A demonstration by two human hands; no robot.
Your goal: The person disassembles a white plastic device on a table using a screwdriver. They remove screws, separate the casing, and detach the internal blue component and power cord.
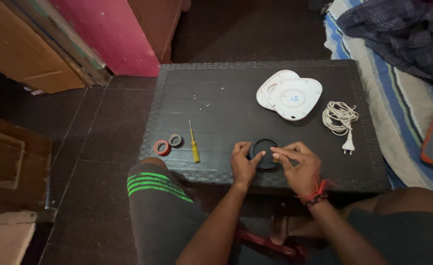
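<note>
Black round disc [264, 153] on dark table [226, 105], in grip of left hand [244, 164] and right hand [300, 167].

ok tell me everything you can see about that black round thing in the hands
The black round disc-shaped part looks like dark plastic, with a raised rim around a flatter middle. It lies flat near the front edge of the dark woven-textured table, between both hands. The left hand cups its left side, thumb resting over the rim. The right hand touches its right side with thumb and fingertips, where a small orange spot shows. Finer detail is too dark to tell.
</note>
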